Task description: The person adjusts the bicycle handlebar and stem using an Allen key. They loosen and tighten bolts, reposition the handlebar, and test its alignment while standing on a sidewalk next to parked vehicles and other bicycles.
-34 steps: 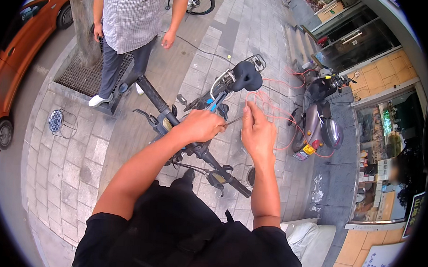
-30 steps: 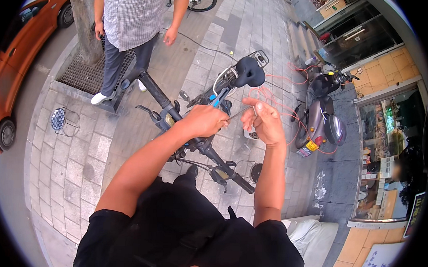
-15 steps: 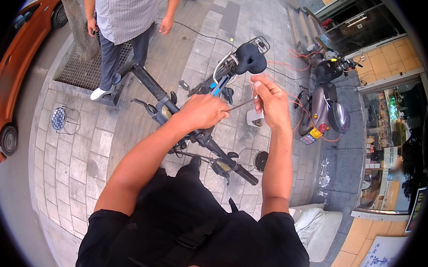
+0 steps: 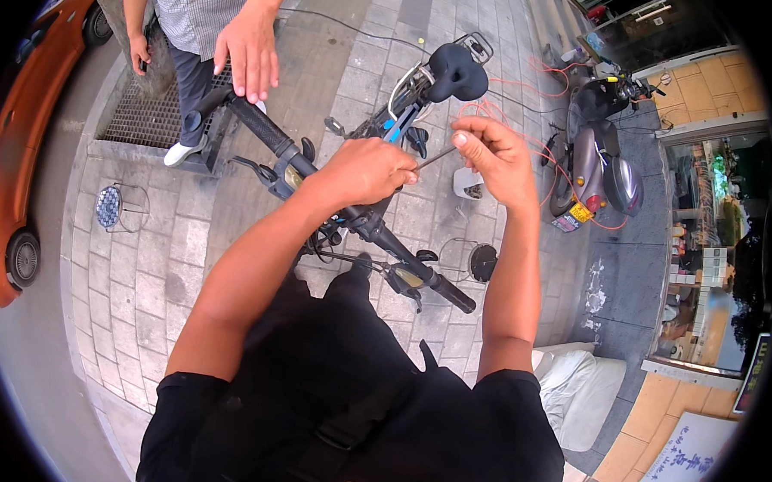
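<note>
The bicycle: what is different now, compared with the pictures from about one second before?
The other person's hand, which hung at that person's side, has come down to just above the bicycle's handlebar grip. The right hand rose slightly and still pinches the thin cable; the left hand stays closed on its other end. The bicycle, saddle and parked scooter kept their places.

Left hand point(image 4: 365, 169) closed over a bicycle's handlebar point(image 4: 353, 215), right hand point(image 4: 491, 157) pinching a thin cable point(image 4: 435, 158) running between both hands. Black saddle point(image 4: 455, 72) beyond. Another person's hand point(image 4: 249, 50) rests on the far grip point(image 4: 257, 125). Parked scooter point(image 4: 598, 151) on the right.
</note>
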A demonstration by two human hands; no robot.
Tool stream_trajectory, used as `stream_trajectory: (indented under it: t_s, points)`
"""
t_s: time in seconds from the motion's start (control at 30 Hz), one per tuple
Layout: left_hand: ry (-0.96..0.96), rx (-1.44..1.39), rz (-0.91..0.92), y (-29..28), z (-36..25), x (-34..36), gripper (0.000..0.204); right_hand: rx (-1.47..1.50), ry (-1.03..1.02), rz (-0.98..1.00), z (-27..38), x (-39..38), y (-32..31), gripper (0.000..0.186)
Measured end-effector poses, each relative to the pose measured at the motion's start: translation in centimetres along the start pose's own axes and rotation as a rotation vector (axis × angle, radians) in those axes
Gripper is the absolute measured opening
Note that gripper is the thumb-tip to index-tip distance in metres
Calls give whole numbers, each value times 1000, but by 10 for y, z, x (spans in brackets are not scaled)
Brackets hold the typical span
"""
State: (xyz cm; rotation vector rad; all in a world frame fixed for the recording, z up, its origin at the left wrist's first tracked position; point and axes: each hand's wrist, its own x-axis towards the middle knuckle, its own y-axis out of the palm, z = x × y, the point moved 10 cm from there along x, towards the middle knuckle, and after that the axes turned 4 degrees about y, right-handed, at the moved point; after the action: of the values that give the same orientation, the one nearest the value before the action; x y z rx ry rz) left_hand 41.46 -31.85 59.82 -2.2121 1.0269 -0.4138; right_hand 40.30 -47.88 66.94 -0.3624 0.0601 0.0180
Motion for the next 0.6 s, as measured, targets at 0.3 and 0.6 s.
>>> stream_trajectory:
  t_s: [0.3, 0.6]
  points:
    - [-53, -84, 18, 3, 8, 3, 24, -292, 50, -220, 2, -8, -15, 41]
    - [-38, -106, 8, -8, -5, 11, 26, 137, -29, -111, 10, -10, -1, 37]
